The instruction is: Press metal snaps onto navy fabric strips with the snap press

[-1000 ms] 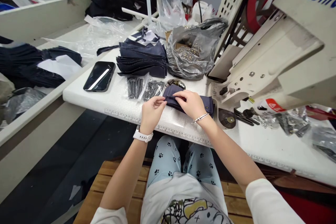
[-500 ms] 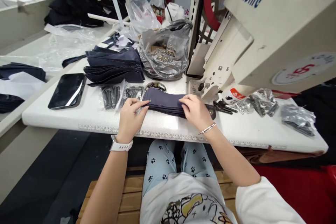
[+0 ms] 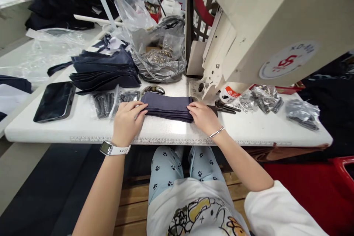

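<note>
A neat stack of dark navy fabric strips (image 3: 167, 107) lies flat near the front of the white table. My left hand (image 3: 129, 121) pinches the stack's left end between thumb and fingers. At the right end, my right hand (image 3: 203, 116) grips it the same way, with the thumb along the front edge. Part of a dark piece shows beyond the right hand, mostly hidden. Just behind the stack is a round recess (image 3: 153, 90) in the tabletop with metal parts in it.
The white machine (image 3: 257, 25) rises at the right. Behind are a larger fabric pile (image 3: 106, 68) and a grey plastic bag (image 3: 162, 61) of metal fittings. A phone (image 3: 54, 101) and small bags of black parts (image 3: 104, 103) lie left; dark tools (image 3: 226, 107) and more small bags (image 3: 302, 113) lie right.
My left hand has shifted to the stack's far left end, and the small ring that showed near its fingertips is now covered. The camera view has turned slightly right.
</note>
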A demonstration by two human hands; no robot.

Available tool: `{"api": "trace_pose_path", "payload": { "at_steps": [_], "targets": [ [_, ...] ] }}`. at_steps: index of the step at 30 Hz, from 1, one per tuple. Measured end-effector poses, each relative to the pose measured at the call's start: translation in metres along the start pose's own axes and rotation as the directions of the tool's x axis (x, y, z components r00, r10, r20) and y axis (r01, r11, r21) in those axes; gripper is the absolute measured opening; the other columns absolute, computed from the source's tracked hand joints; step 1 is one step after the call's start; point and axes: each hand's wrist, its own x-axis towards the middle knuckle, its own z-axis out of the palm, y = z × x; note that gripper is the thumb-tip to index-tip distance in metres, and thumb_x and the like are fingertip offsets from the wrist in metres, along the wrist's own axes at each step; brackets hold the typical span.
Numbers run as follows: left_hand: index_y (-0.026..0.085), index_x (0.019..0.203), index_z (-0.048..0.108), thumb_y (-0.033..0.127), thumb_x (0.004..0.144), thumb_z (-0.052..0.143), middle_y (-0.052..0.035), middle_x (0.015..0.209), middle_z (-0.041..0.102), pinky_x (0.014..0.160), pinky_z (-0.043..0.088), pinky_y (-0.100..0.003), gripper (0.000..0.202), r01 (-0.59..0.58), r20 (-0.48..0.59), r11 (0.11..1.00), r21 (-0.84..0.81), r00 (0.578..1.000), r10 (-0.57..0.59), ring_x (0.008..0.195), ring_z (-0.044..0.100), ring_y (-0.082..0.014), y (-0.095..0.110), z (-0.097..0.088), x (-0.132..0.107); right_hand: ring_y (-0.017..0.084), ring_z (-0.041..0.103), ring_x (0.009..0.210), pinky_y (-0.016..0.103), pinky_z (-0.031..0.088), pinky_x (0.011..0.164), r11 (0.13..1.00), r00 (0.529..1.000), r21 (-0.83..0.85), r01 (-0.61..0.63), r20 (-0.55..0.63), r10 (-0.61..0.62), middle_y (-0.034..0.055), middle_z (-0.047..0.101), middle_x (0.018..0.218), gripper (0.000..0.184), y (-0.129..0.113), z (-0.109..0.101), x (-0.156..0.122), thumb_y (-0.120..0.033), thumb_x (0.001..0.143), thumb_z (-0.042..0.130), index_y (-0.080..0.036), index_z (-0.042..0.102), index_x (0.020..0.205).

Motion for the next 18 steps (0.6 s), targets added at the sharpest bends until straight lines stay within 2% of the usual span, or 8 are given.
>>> {"api": "trace_pose_path", "payload": {
  "at_steps": [3,7,9,11,12,14,16,18],
  "targets": [
    [0.019,0.097,0.069,0.029,0.086,0.048,-0.0087,0.097,0.067,0.08,0.046,-0.04,0.026,-0.009,0.0,1.0,0.012,1.0,0.009,0.089,0.054,-0.0252,-0.002,0.0,0.002,0.019,0.058,0.1,0.034,0.049,0.085,1.0,0.999,0.025,-0.006,-0.035,0.007,0.0089,0.064,0.111,0.029,0.002,0.006,-0.002,-0.014,0.089,0.04,-0.013,0.066,0.102],
    [0.018,0.104,0.065,0.025,0.085,0.048,-0.0107,0.107,0.064,0.085,0.044,-0.043,0.027,-0.034,-0.011,0.995,0.089,0.999,0.035,0.094,0.055,-0.0263,0.003,-0.005,-0.001,0.019,0.058,0.101,0.034,0.047,0.089,0.996,0.982,0.055,0.066,-0.18,-0.055,0.0104,0.064,0.11,0.029,0.001,0.009,-0.019,-0.015,0.088,0.04,-0.011,0.066,0.101],
    [0.018,0.111,0.062,0.022,0.083,0.05,-0.0126,0.111,0.062,0.087,0.043,-0.045,0.03,-0.04,-0.07,0.99,0.133,0.996,0.05,0.097,0.055,-0.0274,0.013,-0.005,-0.007,0.018,0.059,0.096,0.033,0.048,0.087,0.985,0.958,0.091,0.145,-0.26,-0.117,0.009,0.066,0.104,0.028,0.007,0.005,-0.037,-0.017,0.088,0.04,-0.013,0.066,0.098],
    [0.019,0.113,0.059,0.017,0.081,0.051,-0.0131,0.108,0.062,0.087,0.043,-0.045,0.033,-0.055,-0.161,0.989,0.14,0.984,0.078,0.098,0.056,-0.0273,0.027,0.0,-0.017,0.017,0.06,0.089,0.032,0.049,0.083,0.975,0.927,0.131,0.18,-0.355,-0.123,0.0078,0.067,0.096,0.027,0.022,-0.002,-0.06,-0.018,0.088,0.04,-0.015,0.066,0.094],
    [0.02,0.111,0.059,0.014,0.08,0.051,-0.0128,0.103,0.062,0.085,0.044,-0.045,0.033,-0.082,-0.201,0.988,0.129,0.974,0.107,0.096,0.057,-0.0267,0.036,0.005,-0.022,0.016,0.06,0.088,0.032,0.05,0.082,0.977,0.907,0.147,0.156,-0.412,-0.083,0.0078,0.068,0.093,0.025,0.033,-0.006,-0.073,-0.018,0.087,0.041,-0.015,0.066,0.093],
    [0.02,0.106,0.06,0.009,0.076,0.051,-0.0124,0.095,0.063,0.08,0.045,-0.044,0.033,-0.176,-0.217,0.979,0.099,0.957,0.194,0.088,0.059,-0.0259,0.057,0.018,-0.029,0.017,0.06,0.087,0.033,0.05,0.081,0.984,0.852,0.178,0.027,-0.518,0.07,0.0084,0.067,0.089,0.023,0.065,-0.015,-0.102,-0.018,0.086,0.043,-0.016,0.065,0.092],
    [0.021,0.102,0.06,0.006,0.074,0.052,-0.0111,0.089,0.063,0.075,0.046,-0.043,0.033,-0.285,-0.158,0.958,0.03,0.945,0.286,0.081,0.059,-0.0249,0.083,0.027,-0.034,0.018,0.061,0.085,0.035,0.05,0.08,0.966,0.786,0.21,-0.15,-0.568,0.245,0.0084,0.067,0.088,0.023,0.104,-0.023,-0.133,-0.018,0.085,0.043,-0.017,0.065,0.091],
    [0.025,0.1,0.06,0.005,0.073,0.051,-0.0082,0.085,0.063,0.073,0.047,-0.043,0.035,-0.356,-0.112,0.929,-0.101,0.932,0.345,0.077,0.058,-0.024,0.113,0.026,-0.035,0.019,0.061,0.083,0.036,0.05,0.079,0.92,0.725,0.239,-0.311,-0.567,0.392,0.0084,0.067,0.088,0.023,0.146,-0.029,-0.165,-0.019,0.084,0.043,-0.018,0.064,0.091]
  ]
}}
